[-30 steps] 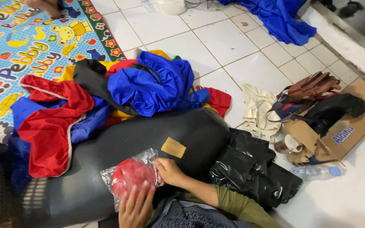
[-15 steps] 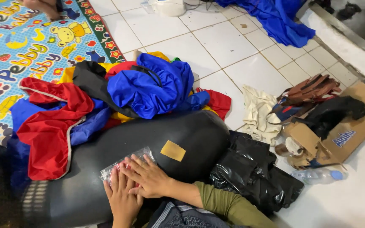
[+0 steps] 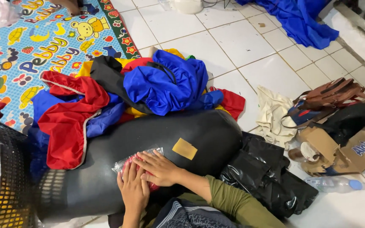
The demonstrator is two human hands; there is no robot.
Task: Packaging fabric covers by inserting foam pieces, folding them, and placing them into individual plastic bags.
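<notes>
A red garment in a clear plastic packet lies on top of a big, stuffed black bag that rests on its side on the tiled floor. My left hand lies flat on the packet, fingers spread, coming up from the bottom of the view. My right hand, in an olive sleeve, lies flat across the packet next to it and partly over the left hand's fingers. Most of the packet is hidden under both palms. A tan patch sits on the bag just right of my hands.
A heap of blue, red and black clothes lies behind the bag. A black mesh basket stands left, crumpled black plastic bags right. Further right are a cardboard box, a water bottle and a cream cloth. A colourful play mat lies far left.
A second ago my hands held the red packet up, bulging; they have since pushed it down flat on the black bag and now cover it with both palms.
</notes>
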